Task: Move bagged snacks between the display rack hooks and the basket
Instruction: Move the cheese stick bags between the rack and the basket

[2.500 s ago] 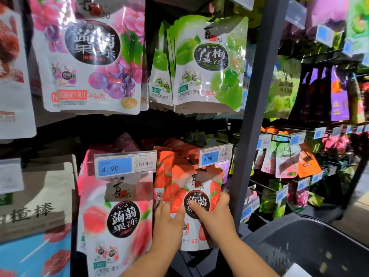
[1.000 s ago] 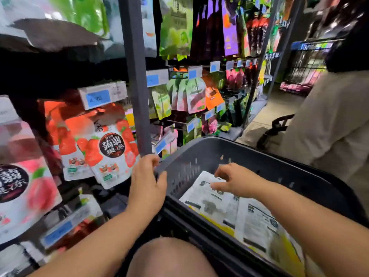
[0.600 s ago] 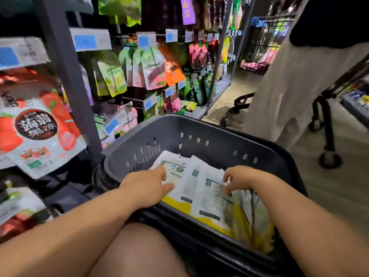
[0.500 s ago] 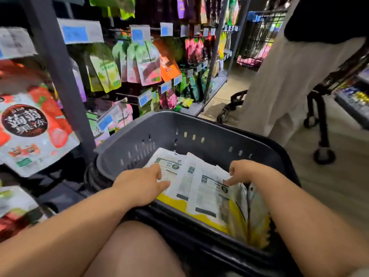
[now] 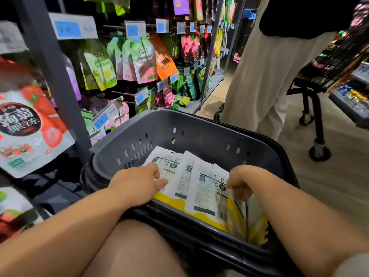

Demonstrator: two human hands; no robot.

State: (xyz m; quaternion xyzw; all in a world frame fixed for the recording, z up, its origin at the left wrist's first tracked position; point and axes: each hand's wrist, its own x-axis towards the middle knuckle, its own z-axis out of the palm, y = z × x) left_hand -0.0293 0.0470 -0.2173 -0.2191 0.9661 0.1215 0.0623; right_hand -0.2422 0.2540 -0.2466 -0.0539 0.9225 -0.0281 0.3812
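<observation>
Right hand [image 5: 239, 181]: fingers curled down, tips pinching the right edge of the right bag [image 5: 209, 194]. The thumb is hidden, so I judge the hold from the curl.
Left hand [image 5: 137, 184]: palm down on the left bag [image 5: 166, 163], fingers bent, thumb laid straight toward the middle. Pressing or pinching, cannot tell.
Middle bag [image 5: 186, 174]: lies between the other two and overlaps them. No hand shows on it.
Lie of the bags: printed backs up, fanned. Long axes run from the near wall toward the far wall, with the yellow ends toward the person.
Upright bags [image 5: 252, 222]: stand on edge just right of the right bag, under the right wrist.
Basket [image 5: 199, 132]: grey, slotted wall. It holds all these bags and both hands reach inside it.
Display rack [image 5: 54, 76]: its post stands just beside the basket's left corner, with hooks [image 5: 121, 94] beyond it, up and to the left.
Deciding relation: the rack lies left of both hands, so the left hand is nearer. The right hand would have to carry its bag across the basket.
Step (judged): taking a bag out for hanging, not yet lifted.
Risk (judged): the fanned bags look slick, so lifting one may drag its neighbour.
Surroundings: strawberry bag [image 5: 30, 134] hangs left of the post. A bystander [image 5: 267, 80] with a cart [image 5: 323, 62] stands beyond the basket's far right.
</observation>
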